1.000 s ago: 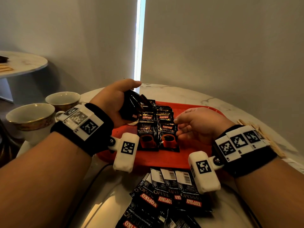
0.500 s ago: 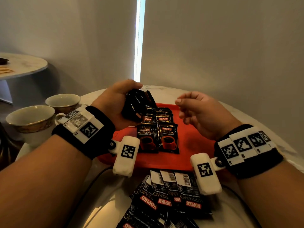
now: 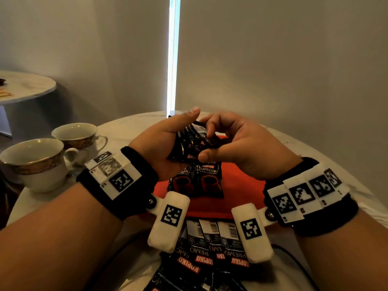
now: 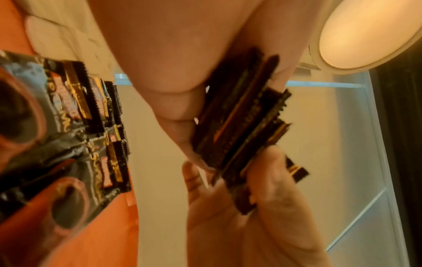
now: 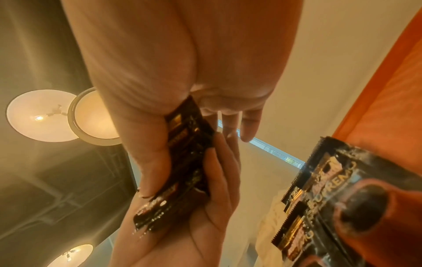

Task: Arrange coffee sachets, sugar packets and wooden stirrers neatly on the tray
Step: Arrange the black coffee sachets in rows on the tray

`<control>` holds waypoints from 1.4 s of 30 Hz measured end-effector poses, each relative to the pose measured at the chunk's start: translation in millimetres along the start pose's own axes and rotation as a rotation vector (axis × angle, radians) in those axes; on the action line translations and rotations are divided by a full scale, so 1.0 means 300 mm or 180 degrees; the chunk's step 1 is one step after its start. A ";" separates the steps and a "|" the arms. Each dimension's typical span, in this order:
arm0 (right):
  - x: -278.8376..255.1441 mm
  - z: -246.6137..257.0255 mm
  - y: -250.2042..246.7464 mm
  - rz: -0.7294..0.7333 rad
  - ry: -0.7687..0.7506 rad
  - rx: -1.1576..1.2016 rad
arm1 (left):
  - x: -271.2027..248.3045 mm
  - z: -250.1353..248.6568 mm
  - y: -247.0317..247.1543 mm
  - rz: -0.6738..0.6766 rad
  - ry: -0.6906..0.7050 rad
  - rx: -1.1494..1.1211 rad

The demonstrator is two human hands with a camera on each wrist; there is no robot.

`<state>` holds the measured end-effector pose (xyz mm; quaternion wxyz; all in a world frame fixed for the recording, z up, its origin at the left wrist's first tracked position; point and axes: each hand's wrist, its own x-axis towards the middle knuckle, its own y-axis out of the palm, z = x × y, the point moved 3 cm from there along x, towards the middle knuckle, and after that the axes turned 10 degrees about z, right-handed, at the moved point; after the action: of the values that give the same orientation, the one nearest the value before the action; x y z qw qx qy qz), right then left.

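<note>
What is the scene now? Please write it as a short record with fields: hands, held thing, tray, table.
left hand: grips a stack of sachets above the tray
right hand: pinches the same stack with thumb and fingers
tray: red, holds two rows of sachets, face up
table: marble, round
loose sachets: on the table before the tray, unsorted
cups: two, left of the tray
stirrers, sugar: not seen now

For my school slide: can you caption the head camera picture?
Both hands, left and right, hold a stack of coffee sachets above the red tray.
</note>
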<state>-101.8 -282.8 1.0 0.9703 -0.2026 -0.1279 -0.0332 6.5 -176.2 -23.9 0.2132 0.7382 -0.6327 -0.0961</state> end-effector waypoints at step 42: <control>0.026 -0.114 -0.024 -0.1035 0.1360 0.0754 | -0.069 -0.114 -0.131 -0.1340 -0.0861 0.0758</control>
<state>-87.1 -303.2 -24.6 0.9741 -0.0531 0.0456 -0.2149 52.1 -145.1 -13.2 0.0138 0.8538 -0.4949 -0.1609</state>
